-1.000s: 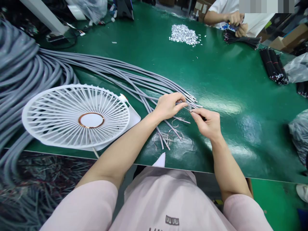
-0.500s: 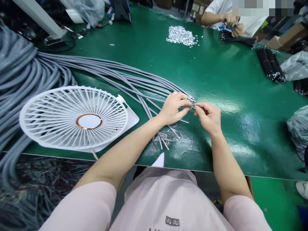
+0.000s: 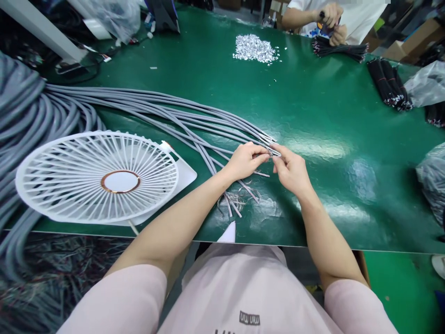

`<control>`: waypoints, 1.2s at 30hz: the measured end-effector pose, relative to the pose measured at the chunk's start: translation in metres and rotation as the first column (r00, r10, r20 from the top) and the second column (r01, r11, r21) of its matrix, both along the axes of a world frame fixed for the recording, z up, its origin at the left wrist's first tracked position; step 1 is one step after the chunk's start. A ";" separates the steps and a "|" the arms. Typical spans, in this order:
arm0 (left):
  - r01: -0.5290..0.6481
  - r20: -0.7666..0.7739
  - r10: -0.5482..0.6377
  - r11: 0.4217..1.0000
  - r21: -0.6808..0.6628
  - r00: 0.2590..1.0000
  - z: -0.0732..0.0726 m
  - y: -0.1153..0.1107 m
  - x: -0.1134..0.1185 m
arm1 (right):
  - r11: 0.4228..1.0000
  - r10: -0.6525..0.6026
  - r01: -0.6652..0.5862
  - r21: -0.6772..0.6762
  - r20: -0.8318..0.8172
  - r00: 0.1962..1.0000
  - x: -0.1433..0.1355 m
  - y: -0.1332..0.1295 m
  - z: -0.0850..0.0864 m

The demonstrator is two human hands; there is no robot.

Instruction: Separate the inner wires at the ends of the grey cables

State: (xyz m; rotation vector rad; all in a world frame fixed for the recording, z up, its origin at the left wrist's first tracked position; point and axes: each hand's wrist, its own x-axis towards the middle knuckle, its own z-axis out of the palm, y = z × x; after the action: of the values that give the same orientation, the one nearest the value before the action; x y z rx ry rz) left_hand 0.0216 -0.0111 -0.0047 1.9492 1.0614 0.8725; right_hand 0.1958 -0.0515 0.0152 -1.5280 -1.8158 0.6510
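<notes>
Long grey cables [image 3: 181, 113] run from the left across the green table and fan out near my hands. My left hand [image 3: 247, 160] is closed in a pinch on the end of one grey cable. Against it, my right hand [image 3: 290, 168] pinches the same cable's stripped end, its thumb and forefinger meeting near the left fingertips. The fine strands between the fingers are mostly hidden. Below my left hand, other cable ends [image 3: 237, 211] lie with frayed bare wire [image 3: 238, 199] beside them. More stripped tips [image 3: 269, 138] rest just behind my fingers.
A white fan [image 3: 120, 181] lies at the left on the green table [image 3: 330, 102]. Silvery scraps [image 3: 255, 48] are heaped at the back. Across the table a co-worker's hands [image 3: 332, 23] work over black wires [image 3: 339, 48]. Bundled black cables [image 3: 389, 83] and plastic bags [image 3: 433, 181] sit at the right.
My right hand has moved slightly left and its fingers are closer to my left fingertips, reaching over the cable end. The view has shifted a little.
</notes>
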 end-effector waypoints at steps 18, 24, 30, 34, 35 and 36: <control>0.118 0.322 -0.050 0.974 -0.195 0.946 0.016 0.004 -0.020 | 0.912 -0.281 -0.098 -0.398 -0.780 0.560 0.008 0.020 0.011; 0.141 0.370 -0.019 0.942 -0.306 0.929 0.014 0.004 -0.018 | 0.947 -0.274 0.023 -0.322 -0.765 0.583 0.030 0.020 0.020; 0.074 0.411 0.035 0.966 -0.248 0.911 0.007 0.007 -0.017 | 0.933 -0.114 -0.050 -0.356 -0.425 0.898 0.022 0.016 0.009; 0.020 0.420 0.059 0.983 -0.181 0.906 0.006 0.009 -0.019 | 0.964 0.032 -0.060 -0.260 -0.109 0.994 0.023 0.018 0.004; -0.024 0.405 0.081 0.989 -0.143 0.911 0.006 0.009 -0.020 | 0.967 0.029 -0.055 -0.249 -0.106 0.994 0.023 0.019 0.003; -0.076 0.374 0.104 0.993 -0.089 0.922 0.006 0.009 -0.021 | 0.970 0.009 -0.040 -0.239 -0.129 0.992 0.022 0.019 0.002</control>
State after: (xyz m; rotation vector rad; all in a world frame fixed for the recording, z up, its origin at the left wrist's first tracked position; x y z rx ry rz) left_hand 0.0008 -0.0018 0.0017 1.5946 0.9408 1.1878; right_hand 0.2179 -0.0322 0.0171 -1.5814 -1.7107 0.9891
